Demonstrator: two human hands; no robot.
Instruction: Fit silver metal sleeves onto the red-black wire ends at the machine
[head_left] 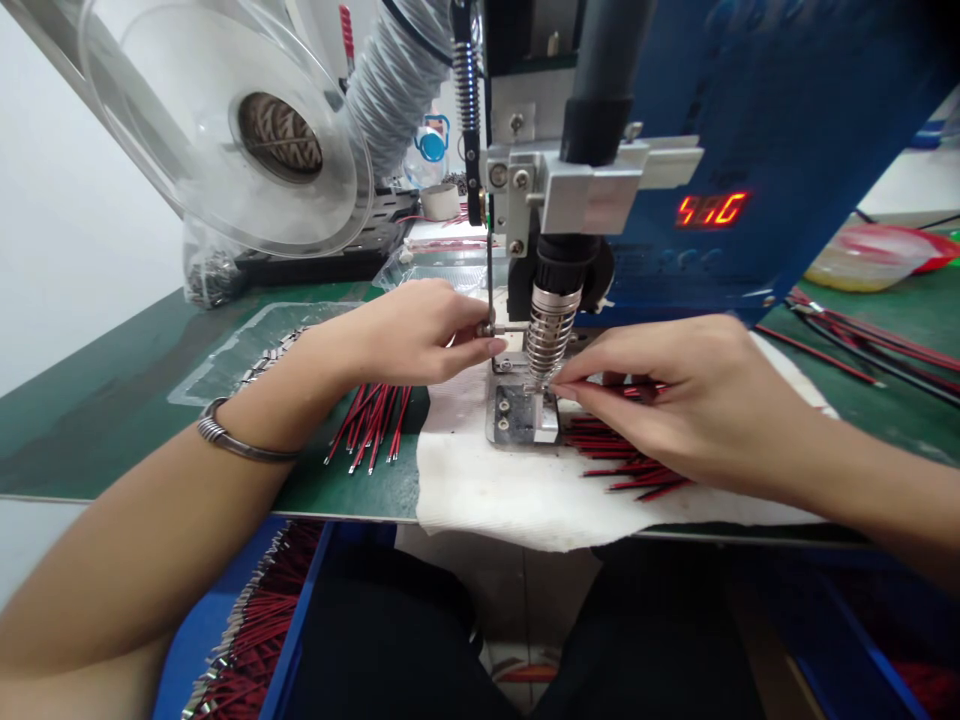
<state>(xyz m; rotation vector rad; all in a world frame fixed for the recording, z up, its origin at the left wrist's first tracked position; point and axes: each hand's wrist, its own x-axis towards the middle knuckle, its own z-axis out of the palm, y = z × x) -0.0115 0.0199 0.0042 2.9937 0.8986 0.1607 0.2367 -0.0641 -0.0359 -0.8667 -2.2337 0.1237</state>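
Observation:
My left hand (431,335) is closed in a pinch beside the metal post of a soldering machine (592,200). A small metal piece shows at its fingertips, but I cannot make out what it is. Thumb and forefinger of my right hand (675,390) pinch a red and black wire (637,391) close to the soldering tip (538,378). Below the tip sits a small metal fixture (545,418) on a dark base plate. Loose red and black wires (622,460) lie under my right hand; another bundle (371,425) lies below my left wrist.
A clear round fume hood (225,120) with a grey hose (397,85) hangs at upper left. White cloth (487,490) covers part of the green table (97,420). Behind my left arm is a clear tray (225,365). Below stands a blue bin (300,620) of wires.

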